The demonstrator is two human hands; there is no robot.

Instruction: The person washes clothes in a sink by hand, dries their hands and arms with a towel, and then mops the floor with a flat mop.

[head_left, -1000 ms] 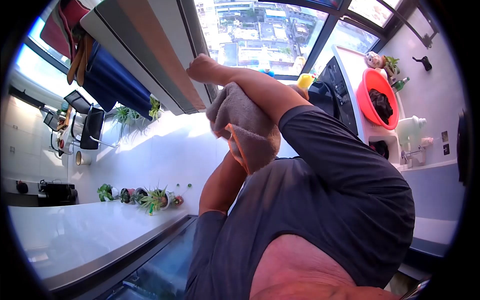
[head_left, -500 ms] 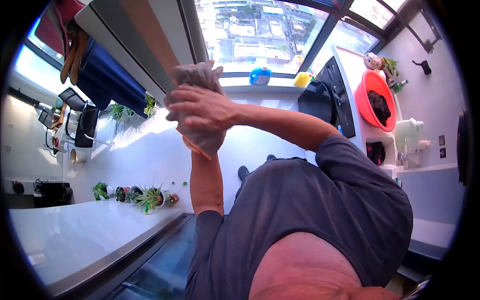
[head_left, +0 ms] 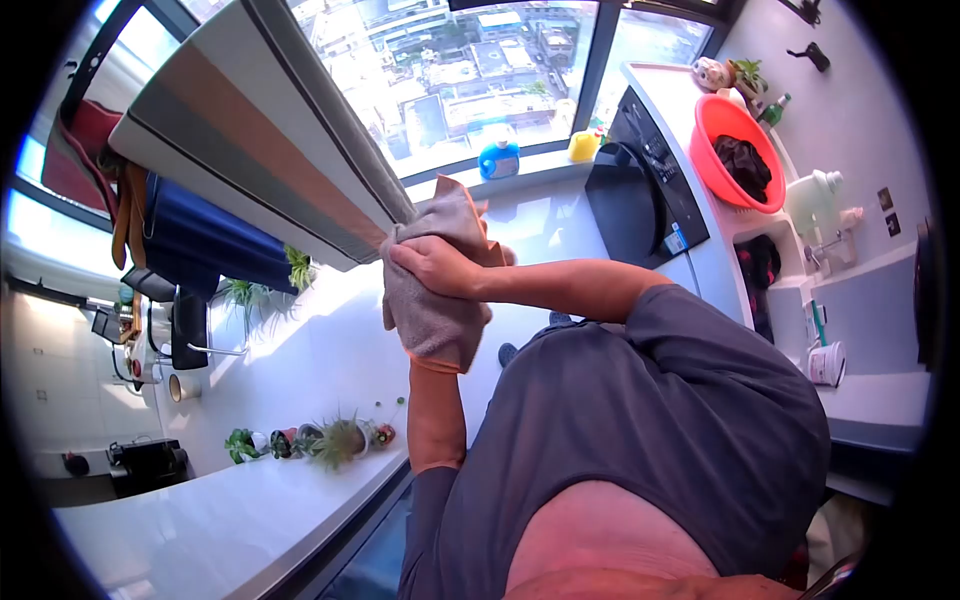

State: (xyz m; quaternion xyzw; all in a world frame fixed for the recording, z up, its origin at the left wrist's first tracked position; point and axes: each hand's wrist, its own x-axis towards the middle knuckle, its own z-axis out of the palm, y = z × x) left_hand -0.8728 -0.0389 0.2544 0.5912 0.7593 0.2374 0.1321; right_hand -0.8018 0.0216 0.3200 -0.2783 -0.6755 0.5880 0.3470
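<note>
A grey-brown cloth [head_left: 440, 325] with orange edging is draped around my left hand and wrist. My left hand lies under the cloth, so its fingers are hidden. From the right, my right hand [head_left: 432, 266] reaches across and grips the cloth near its middle, its fingers bent into the fabric. One corner of the cloth sticks up above my hands. Just behind the cloth is the lower end of a hanging striped fabric [head_left: 240, 120] in grey, white and orange-brown.
Blue [head_left: 499, 159] and yellow [head_left: 583, 146] bottles stand on the window ledge. At right are a black front-loading appliance [head_left: 640, 190], a red basin [head_left: 706, 150] holding dark cloth, and a sink. Navy cloth [head_left: 205, 235] hangs at left. Potted plants [head_left: 340, 442] line a white ledge.
My right hand has gone from spread fingers to a grip on the cloth. Cloth and hands have moved right and down, and the view has turned slightly.
</note>
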